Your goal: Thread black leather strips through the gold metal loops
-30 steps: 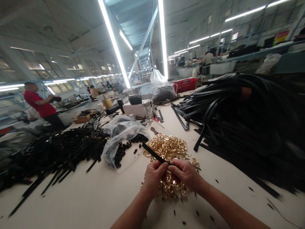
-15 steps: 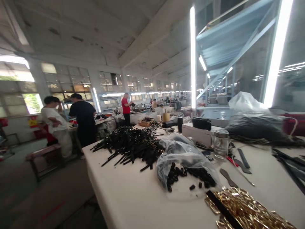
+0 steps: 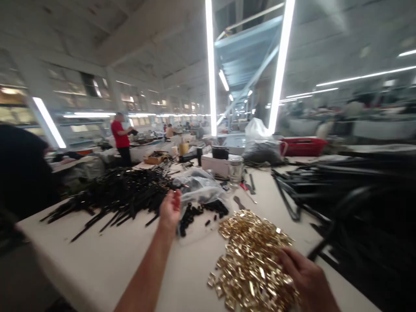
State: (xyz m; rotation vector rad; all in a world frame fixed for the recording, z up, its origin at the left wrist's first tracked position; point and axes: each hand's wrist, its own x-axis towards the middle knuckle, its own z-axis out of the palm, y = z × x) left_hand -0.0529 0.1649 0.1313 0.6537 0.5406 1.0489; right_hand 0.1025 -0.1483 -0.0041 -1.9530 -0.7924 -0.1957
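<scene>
Pointing fingers upward, the left hand (image 3: 170,210) stands between black straps (image 3: 130,190) and plastic bag (image 3: 199,188); the right hand (image 3: 303,273) bends at the right side of the gold buckles (image 3: 253,255); neither grip can be told; tabletop (image 3: 104,260) spreads left of the forearm.

1 head view, forward, down, over table (image 3: 189,266)

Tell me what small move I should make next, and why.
Probably pick one piece from the gold pile with your right grip: it's at the pile's right side, while your left grip is farther off, near the black straps and plastic bag.
</scene>
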